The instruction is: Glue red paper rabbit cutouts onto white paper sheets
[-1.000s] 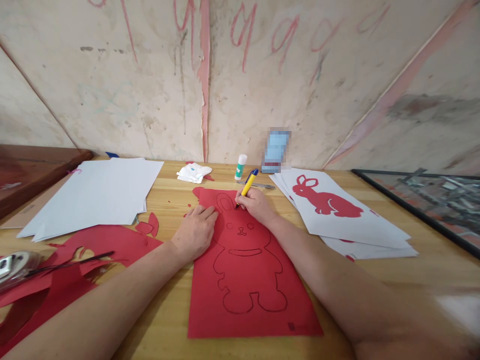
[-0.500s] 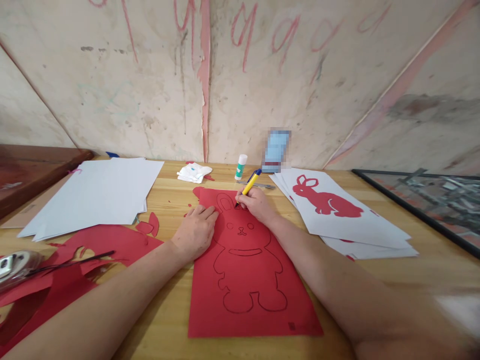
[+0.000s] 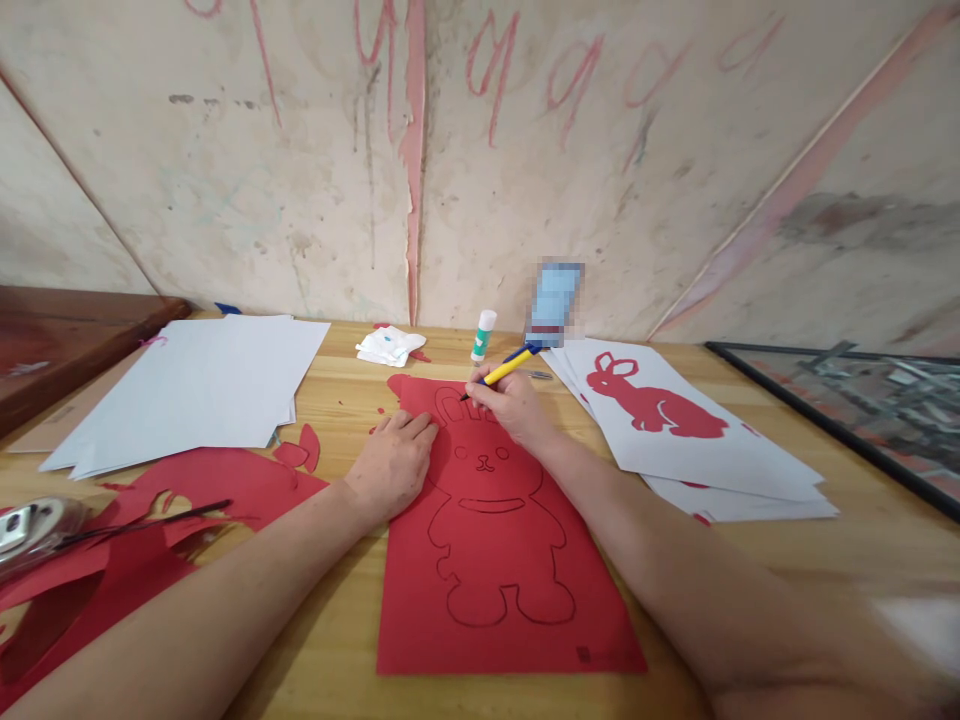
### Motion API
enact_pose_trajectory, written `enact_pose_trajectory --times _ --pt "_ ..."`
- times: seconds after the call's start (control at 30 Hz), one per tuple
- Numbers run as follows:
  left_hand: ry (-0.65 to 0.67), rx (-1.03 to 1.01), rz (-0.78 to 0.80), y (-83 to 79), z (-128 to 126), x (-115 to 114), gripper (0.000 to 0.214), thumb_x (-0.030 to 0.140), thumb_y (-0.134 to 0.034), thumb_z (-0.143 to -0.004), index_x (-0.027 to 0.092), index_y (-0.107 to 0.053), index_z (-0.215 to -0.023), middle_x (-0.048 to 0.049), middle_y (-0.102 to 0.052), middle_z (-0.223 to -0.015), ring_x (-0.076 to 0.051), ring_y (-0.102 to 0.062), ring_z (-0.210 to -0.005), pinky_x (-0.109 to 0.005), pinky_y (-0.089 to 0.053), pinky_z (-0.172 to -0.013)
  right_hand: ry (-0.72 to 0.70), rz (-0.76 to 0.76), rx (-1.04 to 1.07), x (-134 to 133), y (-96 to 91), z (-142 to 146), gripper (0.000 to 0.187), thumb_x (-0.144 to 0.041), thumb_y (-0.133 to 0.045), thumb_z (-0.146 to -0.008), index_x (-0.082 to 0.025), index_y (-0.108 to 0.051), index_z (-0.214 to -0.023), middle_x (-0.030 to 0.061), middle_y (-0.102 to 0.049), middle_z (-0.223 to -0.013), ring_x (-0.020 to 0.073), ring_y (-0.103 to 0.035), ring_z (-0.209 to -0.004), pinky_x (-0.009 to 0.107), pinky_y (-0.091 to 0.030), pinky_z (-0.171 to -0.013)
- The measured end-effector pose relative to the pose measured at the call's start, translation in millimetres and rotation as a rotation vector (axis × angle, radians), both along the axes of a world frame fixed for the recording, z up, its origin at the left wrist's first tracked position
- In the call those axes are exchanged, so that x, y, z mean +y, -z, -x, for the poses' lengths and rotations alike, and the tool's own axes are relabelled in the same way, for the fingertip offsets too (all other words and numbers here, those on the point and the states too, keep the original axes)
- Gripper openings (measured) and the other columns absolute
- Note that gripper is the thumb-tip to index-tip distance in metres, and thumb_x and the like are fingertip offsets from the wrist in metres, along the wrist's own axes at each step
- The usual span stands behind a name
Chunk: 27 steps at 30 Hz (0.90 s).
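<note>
A red sheet of paper [image 3: 502, 560] lies before me with a rabbit outlined in black: ears at the far end, a face, a collar band and round feet. My right hand [image 3: 506, 400] grips a yellow and blue pen [image 3: 510, 368], its dark tip at the rabbit's ear. The pen leans to the right. My left hand [image 3: 397, 455] rests flat on the sheet's left edge, fingers stretched toward the ears and holding nothing. Part of the ear on the right is hidden behind my right hand.
Left are white sheets [image 3: 202, 390], red paper scraps [image 3: 247, 490] and a tape dispenser [image 3: 34, 530]. At the back stand a glue stick [image 3: 484, 337], a crumpled tissue [image 3: 390, 346] and a blurred phone [image 3: 555, 300]. A red rabbit cutout [image 3: 660, 400] lies on white paper to the right.
The pen has tilted further to the right, and its tip has shifted slightly left and up along the ear. My left hand has stayed in place on the sheet.
</note>
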State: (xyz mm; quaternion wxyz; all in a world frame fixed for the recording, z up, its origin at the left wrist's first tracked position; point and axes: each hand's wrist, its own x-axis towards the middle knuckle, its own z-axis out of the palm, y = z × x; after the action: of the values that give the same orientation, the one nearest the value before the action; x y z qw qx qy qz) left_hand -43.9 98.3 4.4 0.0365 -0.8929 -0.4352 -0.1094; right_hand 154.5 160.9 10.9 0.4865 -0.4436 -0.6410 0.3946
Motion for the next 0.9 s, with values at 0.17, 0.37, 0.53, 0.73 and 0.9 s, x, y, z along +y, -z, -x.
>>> enact_pose_trajectory --times 0.17,0.37,0.53,0.73,0.9 --pt "0.008 -0.009 0.000 0.8 0 0 0.031 0.012 -0.037 -0.093 0.013 -0.062 -0.111 -0.0126 -0.063 -0.114 -0.027 -0.053 -0.098 -0.042 -0.045 -0.090 0.008 -0.023 -0.083 5 16.3 0 0.015 -0.035 -0.060 -0.071 -0.022 -0.055 -0.069 -0.0041 -0.053 -0.054 0.0132 -0.050 -0.052 0.026 -0.039 -0.054" --pt "0.004 -0.023 0.013 0.1 0 0 0.033 0.013 -0.037 -0.093 0.014 -0.061 -0.114 -0.0131 -0.064 -0.112 -0.027 -0.053 -0.100 -0.044 -0.046 -0.090 0.055 -0.001 -0.106 6 20.8 -1 0.009 -0.031 -0.056 -0.068 -0.022 -0.056 -0.066 -0.0046 -0.053 -0.053 0.0140 -0.051 -0.053 0.026 -0.040 -0.056" --pt "0.006 -0.015 0.016 -0.4 0 0 0.033 0.013 -0.036 -0.093 0.013 -0.062 -0.113 -0.0138 -0.064 -0.113 -0.028 -0.052 -0.101 -0.045 -0.046 -0.090 0.081 0.007 -0.110 7 22.0 -1 0.010 -0.032 -0.056 -0.068 -0.022 -0.056 -0.067 -0.0043 -0.053 -0.053 0.0144 -0.051 -0.054 0.027 -0.039 -0.055" --pt "0.006 -0.008 -0.003 0.6 0 0 0.030 0.013 -0.038 -0.093 0.014 -0.062 -0.111 -0.0132 -0.063 -0.115 -0.027 -0.052 -0.101 -0.043 -0.045 -0.090 0.073 -0.017 -0.125 5 19.1 0 0.013 -0.035 -0.058 -0.070 -0.022 -0.056 -0.070 -0.0035 -0.054 -0.055 0.0147 -0.051 -0.054 0.027 -0.040 -0.056" --pt "0.004 0.002 -0.001 0.7 1 0 0.030 0.013 -0.038 -0.093 0.013 -0.062 -0.110 -0.0128 -0.063 -0.115 -0.027 -0.052 -0.100 -0.043 -0.045 -0.090 0.064 -0.059 -0.150 4 16.8 1 0.014 -0.036 -0.059 -0.074 -0.022 -0.055 -0.070 -0.0024 -0.055 -0.056 0.0154 -0.052 -0.056 0.028 -0.041 -0.058"
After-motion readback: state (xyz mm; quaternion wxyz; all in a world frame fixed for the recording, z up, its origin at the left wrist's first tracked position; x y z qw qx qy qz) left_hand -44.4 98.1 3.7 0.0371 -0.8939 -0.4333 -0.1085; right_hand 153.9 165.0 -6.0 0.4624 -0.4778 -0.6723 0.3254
